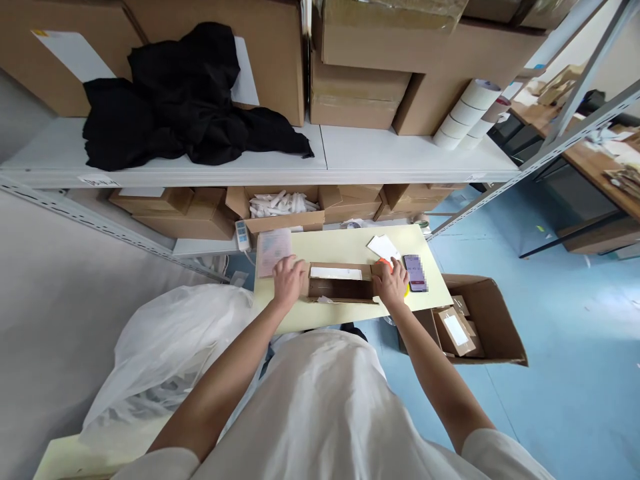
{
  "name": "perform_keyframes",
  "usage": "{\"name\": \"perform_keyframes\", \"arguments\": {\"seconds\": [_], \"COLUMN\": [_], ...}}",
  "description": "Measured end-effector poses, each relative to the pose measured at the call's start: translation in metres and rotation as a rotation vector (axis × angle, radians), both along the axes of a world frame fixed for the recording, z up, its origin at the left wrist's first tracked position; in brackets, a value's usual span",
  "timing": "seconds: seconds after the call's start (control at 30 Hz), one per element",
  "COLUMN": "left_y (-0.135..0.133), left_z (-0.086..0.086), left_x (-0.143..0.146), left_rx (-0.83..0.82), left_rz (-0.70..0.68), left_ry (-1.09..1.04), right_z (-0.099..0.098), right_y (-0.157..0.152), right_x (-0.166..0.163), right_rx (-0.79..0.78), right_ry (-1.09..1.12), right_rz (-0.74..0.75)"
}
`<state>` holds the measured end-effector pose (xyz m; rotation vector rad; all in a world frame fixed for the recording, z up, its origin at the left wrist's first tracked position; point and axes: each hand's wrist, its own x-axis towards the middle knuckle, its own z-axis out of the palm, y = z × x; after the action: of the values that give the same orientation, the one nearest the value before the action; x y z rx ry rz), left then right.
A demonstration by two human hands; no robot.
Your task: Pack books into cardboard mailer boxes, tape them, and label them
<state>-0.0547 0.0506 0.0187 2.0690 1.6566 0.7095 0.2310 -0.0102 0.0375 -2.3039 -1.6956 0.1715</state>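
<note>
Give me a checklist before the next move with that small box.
1. Check the left hand is on the left end of the small cardboard box: ok.
2. Check the right hand is on its right end: ok.
3. Check the box is open, the white strip showing inside: ok.
4. Check the box rests on the table: ok.
5. Check the phone lies clear of the box: ok.
6. Check whether the hands grip or only rest: cannot tell.
</note>
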Motion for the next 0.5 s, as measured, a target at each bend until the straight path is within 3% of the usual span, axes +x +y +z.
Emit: {"name": "perform_keyframes", "arguments": {"seconds": [0.1,0.2,0.33,0.5], "left_y": [-0.011,-0.019,-0.030,-0.040], "left_z": [0.019,0.022,0.002,-0.024], "left_x": [0.008,0.015,0.015,0.009], "left_rx": [-0.020,-0.143,-0.274,-0.281], "left_rz": [-0.250,-0.244,-0.203,-0.129], "left_ry": [0.238,0.321,0.270,0.159], "right_z": [0.012,0.015,-0.004,-0.021], "right_y": [-0.008,-0.015,-0.025,-0.029], "right_x": [-0.004,-0.004,-0.005,0.002], "right_rx": [-0.155,-0.286,-0.242,-0.155], "right_ry": [-0.141,-0.062,0.078,0.070], "right_rz": [0.223,0.305,0.267,0.387]}}
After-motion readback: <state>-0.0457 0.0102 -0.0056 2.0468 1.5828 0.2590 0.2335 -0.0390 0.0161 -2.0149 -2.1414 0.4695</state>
